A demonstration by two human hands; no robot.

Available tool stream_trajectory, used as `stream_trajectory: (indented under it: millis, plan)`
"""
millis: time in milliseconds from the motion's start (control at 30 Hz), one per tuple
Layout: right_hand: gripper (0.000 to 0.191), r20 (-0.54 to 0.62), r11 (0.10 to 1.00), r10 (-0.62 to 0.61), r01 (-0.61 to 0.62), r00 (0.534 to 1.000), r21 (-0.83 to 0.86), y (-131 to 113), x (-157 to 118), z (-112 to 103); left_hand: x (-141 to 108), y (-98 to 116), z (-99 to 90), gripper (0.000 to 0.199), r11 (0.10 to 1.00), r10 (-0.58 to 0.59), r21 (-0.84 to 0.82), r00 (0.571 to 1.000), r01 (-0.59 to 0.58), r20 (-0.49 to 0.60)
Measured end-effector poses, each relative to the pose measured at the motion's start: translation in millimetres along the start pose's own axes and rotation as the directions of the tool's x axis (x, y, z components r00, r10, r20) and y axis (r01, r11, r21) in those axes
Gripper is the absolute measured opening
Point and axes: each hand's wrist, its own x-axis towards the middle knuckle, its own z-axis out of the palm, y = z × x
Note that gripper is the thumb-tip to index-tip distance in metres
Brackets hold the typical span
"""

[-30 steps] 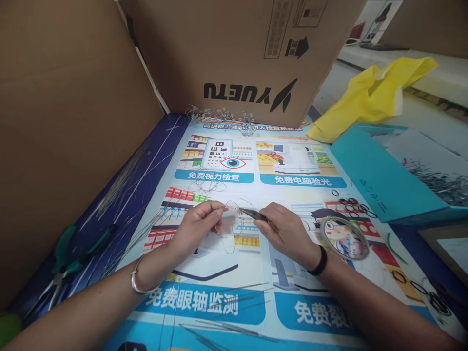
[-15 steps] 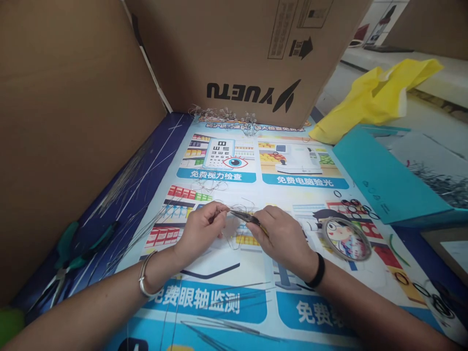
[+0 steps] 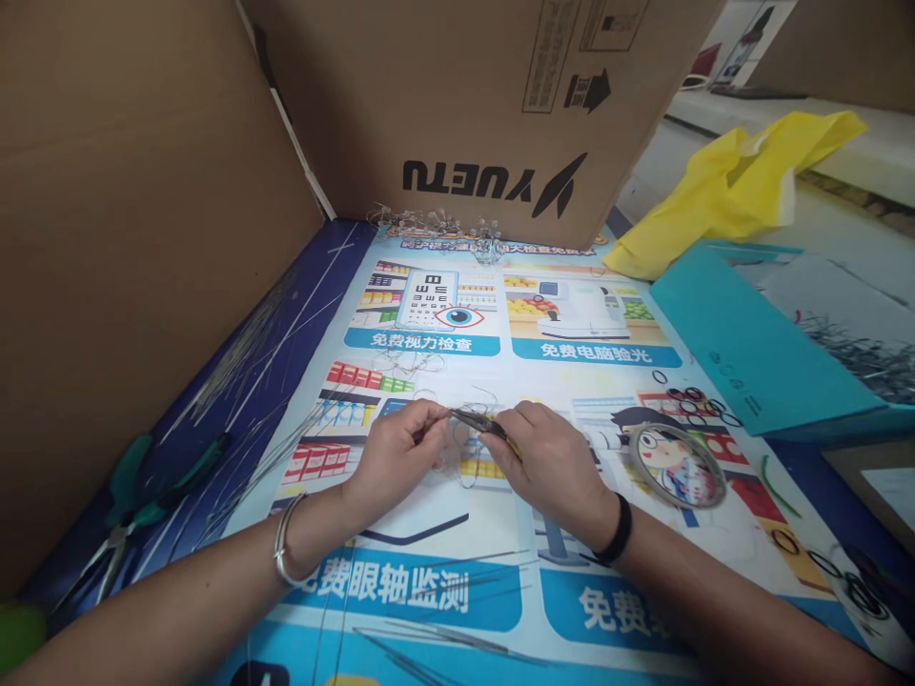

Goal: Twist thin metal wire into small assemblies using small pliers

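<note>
My right hand (image 3: pixel 547 457) is closed around the handles of a pair of needle-nose pliers (image 3: pixel 473 420), jaws pointing left. The jaw tips meet the fingertips of my left hand (image 3: pixel 404 443), which pinches a thin wire. Loops of thin wire (image 3: pixel 466 474) hang below the jaws and between the hands; their exact shape is hard to make out. Beyond the hands, more bent wire pieces (image 3: pixel 407 363) lie on the printed poster sheet (image 3: pixel 500 381).
Green-handled pliers (image 3: pixel 132 510) lie at the left beside straight wires (image 3: pixel 239 367). Cardboard walls (image 3: pixel 457 105) stand behind and left. On the right are a tape roll (image 3: pixel 717 488), black rings (image 3: pixel 692 408), a turquoise box (image 3: pixel 750 353) and a yellow bag (image 3: pixel 729 195). Wire clusters (image 3: pixel 487 240) sit at the back.
Both hands stay almost in place. The hanging wire loops have shifted slightly to the right, and the pliers' jaws have turned a little.
</note>
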Motion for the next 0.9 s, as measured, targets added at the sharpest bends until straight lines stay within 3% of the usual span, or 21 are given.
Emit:
stream_trajectory:
  millis: [600, 767, 900]
  plan:
    - [0.030, 0.019, 1.000, -0.016, 0.016, 1.000, -0.011, 0.3, -2.8, 5.8, -1.4, 1.2, 0.4, 0.014, 0.997, 0.022, 0.077, 1.000, -0.023, 0.006]
    - [0.029, 0.043, 1.000, -0.011, 0.011, 0.999, -0.002, 1.0, -3.1, 6.3, -1.6, 0.1, 0.7, 0.012, 1.000, 0.005, 0.021, 1.000, -0.005, 0.015]
    - [0.028, 0.035, 0.999, 0.004, -0.005, 0.999, 0.032, 3.9, -2.3, 6.4, 2.0, 2.1, -2.4, 0.014, 0.991, -0.088, -0.097, 0.995, 0.092, 0.048]
